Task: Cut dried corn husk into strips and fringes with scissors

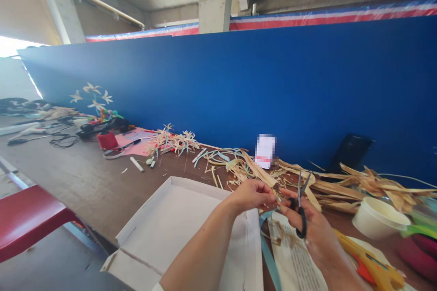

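"Scissors: where, and what look?"
"Near, right of centre, in the right hand. Scissors (299, 196) have black ring handles low, grey blades up, parted in a narrow V."
"Containers?"
"Shallow white box (177, 218), near, under the left forearm, pale floor showing. Cream tub (372, 221), near right, pale inner wall showing."
"Hands?"
"Right hand (312, 223) half curled around the scissors, fingertips close to the other hand's. Left hand (251, 196) nearly closed, fingertips pinched on a small pale piece (279, 202); too tiny to identify."
"Beyond?"
"Dried strips (331, 188) just past the hands, running right. Pale flowers (172, 141) farther off, left. Blue panel (218, 77) across the far side."
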{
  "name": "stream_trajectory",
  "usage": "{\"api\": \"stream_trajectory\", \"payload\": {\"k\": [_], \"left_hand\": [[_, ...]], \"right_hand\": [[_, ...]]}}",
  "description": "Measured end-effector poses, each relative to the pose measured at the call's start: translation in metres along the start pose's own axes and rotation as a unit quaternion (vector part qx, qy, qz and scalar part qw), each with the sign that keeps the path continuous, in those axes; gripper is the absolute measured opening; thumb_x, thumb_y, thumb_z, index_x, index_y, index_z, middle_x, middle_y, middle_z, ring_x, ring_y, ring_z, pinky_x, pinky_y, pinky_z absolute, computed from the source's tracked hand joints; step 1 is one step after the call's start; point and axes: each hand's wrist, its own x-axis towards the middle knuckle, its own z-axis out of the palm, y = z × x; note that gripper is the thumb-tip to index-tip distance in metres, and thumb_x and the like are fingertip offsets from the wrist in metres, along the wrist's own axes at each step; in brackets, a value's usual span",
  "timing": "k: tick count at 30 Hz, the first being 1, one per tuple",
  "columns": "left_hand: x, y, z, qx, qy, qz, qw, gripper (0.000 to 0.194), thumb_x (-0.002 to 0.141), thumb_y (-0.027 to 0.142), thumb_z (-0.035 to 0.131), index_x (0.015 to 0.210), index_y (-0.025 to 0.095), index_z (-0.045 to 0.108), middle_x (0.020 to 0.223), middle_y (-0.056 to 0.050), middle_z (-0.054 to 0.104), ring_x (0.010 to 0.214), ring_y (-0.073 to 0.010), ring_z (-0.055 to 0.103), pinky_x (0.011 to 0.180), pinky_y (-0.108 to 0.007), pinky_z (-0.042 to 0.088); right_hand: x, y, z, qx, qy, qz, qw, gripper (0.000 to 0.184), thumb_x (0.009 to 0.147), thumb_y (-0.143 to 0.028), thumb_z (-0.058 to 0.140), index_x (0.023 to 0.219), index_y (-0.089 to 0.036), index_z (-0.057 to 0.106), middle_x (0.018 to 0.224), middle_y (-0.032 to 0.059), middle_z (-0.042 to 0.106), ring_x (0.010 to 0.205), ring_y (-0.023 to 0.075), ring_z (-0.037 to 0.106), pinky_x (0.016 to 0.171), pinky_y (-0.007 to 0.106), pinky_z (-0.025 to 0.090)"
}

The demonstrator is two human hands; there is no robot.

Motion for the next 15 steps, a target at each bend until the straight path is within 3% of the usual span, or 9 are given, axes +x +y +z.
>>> {"api": "stream_trajectory", "payload": {"k": [15], "left_hand": [[0.0002,0.0032,0.0073,0.038,0.059,0.001,0.998,0.023,0.061,0.032,0.07,0.066,0.012,0.06,0.058,0.001,0.056,0.05,-0.008,0.05,0.054,-0.024,0.044]], "right_hand": [[0.0018,0.0004,-0.0017,-0.038,0.01,-0.02,0.999,0.049,0.063,-0.036,0.074,0.107,-0.02,0.059,0.075,-0.0011,0.061,0.067,0.0163,0.056,0.061,0.026,0.044]]}}
